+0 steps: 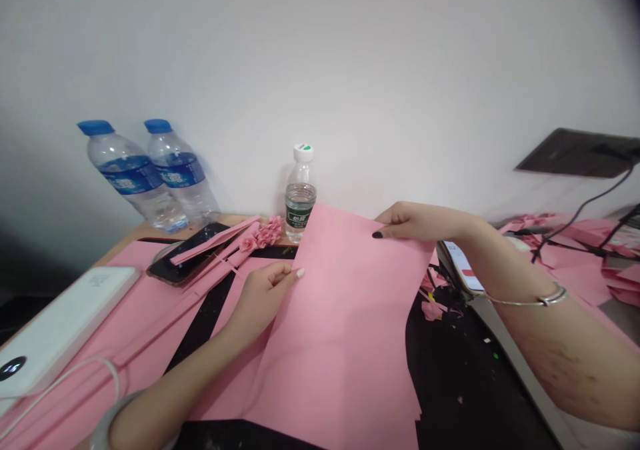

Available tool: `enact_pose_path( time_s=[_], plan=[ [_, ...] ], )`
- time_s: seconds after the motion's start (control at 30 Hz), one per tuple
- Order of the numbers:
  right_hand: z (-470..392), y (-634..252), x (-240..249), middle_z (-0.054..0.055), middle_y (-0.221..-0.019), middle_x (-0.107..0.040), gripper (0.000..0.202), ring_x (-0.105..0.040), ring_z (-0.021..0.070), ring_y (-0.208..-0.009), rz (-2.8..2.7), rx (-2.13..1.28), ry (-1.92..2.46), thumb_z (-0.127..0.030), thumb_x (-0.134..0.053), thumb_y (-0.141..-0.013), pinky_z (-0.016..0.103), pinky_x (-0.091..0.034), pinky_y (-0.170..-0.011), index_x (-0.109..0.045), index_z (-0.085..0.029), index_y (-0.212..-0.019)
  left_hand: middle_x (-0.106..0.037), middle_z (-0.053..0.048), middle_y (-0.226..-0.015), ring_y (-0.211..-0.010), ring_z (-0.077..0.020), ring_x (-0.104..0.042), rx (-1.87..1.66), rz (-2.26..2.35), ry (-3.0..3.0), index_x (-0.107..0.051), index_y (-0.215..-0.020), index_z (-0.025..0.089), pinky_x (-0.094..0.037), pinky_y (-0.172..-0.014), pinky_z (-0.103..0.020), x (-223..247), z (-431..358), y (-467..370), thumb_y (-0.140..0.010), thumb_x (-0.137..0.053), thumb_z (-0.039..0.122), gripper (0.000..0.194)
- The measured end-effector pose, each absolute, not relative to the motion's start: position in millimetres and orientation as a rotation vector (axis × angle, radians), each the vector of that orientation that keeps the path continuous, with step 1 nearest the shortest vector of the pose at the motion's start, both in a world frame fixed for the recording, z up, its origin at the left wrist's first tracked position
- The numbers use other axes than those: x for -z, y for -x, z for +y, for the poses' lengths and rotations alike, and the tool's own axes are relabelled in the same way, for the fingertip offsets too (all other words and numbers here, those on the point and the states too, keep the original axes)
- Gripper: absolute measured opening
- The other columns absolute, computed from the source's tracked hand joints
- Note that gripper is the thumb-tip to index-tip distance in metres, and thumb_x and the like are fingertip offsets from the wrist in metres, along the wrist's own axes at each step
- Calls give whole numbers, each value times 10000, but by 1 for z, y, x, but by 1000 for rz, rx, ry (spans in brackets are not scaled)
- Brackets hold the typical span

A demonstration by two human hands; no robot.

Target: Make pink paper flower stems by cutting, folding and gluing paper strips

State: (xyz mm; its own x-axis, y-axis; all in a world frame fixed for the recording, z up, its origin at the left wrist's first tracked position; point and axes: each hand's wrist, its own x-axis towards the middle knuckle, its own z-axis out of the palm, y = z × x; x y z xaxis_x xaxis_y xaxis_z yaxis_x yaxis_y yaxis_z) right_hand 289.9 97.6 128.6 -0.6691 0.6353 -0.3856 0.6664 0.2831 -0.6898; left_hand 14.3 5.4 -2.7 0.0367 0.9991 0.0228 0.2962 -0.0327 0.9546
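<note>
The pink paper sheet (345, 317) slants up over the middle of the table, its near part low over the black mat (465, 397). The left hand (270, 287) pinches its left edge, thumb on top and fingers curled in; the right hand (406, 222) is likewise closed on the top edge near the right corner.

Hazards noted:

1. Creasing. The sheet is thin and held at two points only; an uneven pull could buckle or tear it near either thumb.

2. Slipping layers. Stepped edges at the lower right suggest more than one layer; a light pinch might let one slide. How many there are, I cannot tell.

3. Knocking. The small water bottle (301, 203) stands just behind the top left corner; a forward sweep could tip it. Its cap is on, which limits the risk of a spill.

4. Crushing. The pink paper flowers (257, 237) lie just beyond the left hand, and a careless knuckle could flatten them.

5. Snagging. The white cable (113, 367) loops near the left forearm; a catch could drag the power bank (75, 330).
</note>
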Motion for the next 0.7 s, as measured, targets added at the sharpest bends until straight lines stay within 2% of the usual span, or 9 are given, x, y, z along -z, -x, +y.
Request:
enact_pose_path(
  time_s=[0.13,0.3,0.37,0.53,0.6,0.7],
  plan=[
    [96,-294,-126,18,-783,-664,325,-545,130,-646,2468,1432,-1284,-452,-575,-891,270,-435,-634,-693,-153,-845,-442,34,-607,-598,-149,-425,-1079,1441,-1614,-444,-626,211,-326,-563,-261,1,4,-14,-928,-480,430,375],
    [94,-298,-121,-13,-684,-571,363,-452,98,-565,2515,1381,-1307,-490,-561,-904,241,-376,-529,-644,-168,-760,-514,5,-603,-642,-185,-516,-1054,1505,-1811,-528,-686,213,-371,-584,-276,4,6,-10,-971,-393,394,363],
    [94,-300,-118,-25,-650,-534,366,-416,88,-539,2535,1360,-1312,-489,-563,-906,235,-352,-500,-637,-169,-744,-514,5,-593,-619,-177,-507,-1057,1521,-1870,-522,-672,214,-368,-584,-276,6,7,-9,-967,-401,378,359],
    [96,-301,-107,-30,-648,-528,371,-426,84,-535,2517,1426,-1320,-495,-561,-906,225,-348,-485,-640,-167,-752,-396,34,-535,-511,-144,-379,-1131,1564,-1809,-342,-576,239,-310,-529,-280,8,11,-8,-938,-422,384,398],
    [97,-303,-105,-20,-671,-558,374,-457,92,-553,2504,1457,-1334,-508,-566,-897,227,-372,-498,-655,-165,-778,-443,21,-548,-528,-156,-442,-1146,1572,-1753,-373,-589,238,-355,-534,-282,10,13,-6,-942,-419,407,394],
    [97,-309,-106,-3,-689,-603,386,-494,108,-572,2501,1456,-1367,-535,-584,-880,238,-407,-519,-685,-169,-816,-629,-38,-649,-594,-191,-607,-1160,1553,-1585,-531,-718,207,-488,-583,-305,14,17,2,-968,-368,439,378]
  ],
)
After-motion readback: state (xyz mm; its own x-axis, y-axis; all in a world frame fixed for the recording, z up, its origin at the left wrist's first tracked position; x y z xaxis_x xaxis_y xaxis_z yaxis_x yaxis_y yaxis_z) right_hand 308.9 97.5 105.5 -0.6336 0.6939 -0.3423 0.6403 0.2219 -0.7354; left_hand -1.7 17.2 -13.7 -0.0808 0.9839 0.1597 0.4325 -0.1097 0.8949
